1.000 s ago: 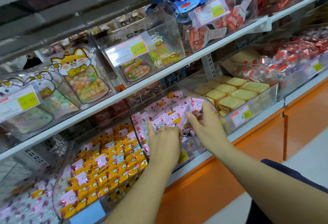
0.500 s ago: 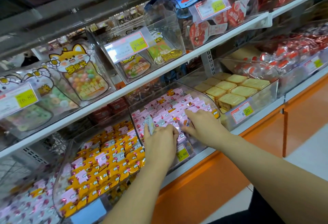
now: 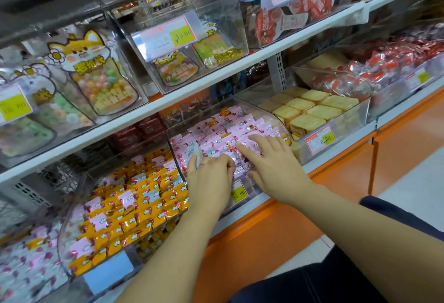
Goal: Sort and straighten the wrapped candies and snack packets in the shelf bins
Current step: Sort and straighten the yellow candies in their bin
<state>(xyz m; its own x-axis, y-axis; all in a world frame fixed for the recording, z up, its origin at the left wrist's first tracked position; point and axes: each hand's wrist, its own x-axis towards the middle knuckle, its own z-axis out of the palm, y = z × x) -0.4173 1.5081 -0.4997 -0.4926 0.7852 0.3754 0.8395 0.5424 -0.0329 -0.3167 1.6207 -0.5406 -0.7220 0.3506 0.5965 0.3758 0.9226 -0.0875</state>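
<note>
Head view. There are two hands. The left hand [image 3: 211,180] has curled fingers and pinches one pale packet [image 3: 195,155] beside its thumb. The right hand [image 3: 276,168] lies flat with its fingers [image 3: 242,147] spread out on the pink candies [image 3: 225,132]. These fill one clear bin [image 3: 278,118] under both hands, too many to count. Left of the left hand is one bin of orange candies [image 3: 134,204]. Right of the right hand are about nine yellow packets [image 3: 312,108]. One yellow price tag [image 3: 239,194] shows between the wrists. Half a second ago the right fingers were bunched together; now they are stretched out. The left hand still holds its packet.
</note>
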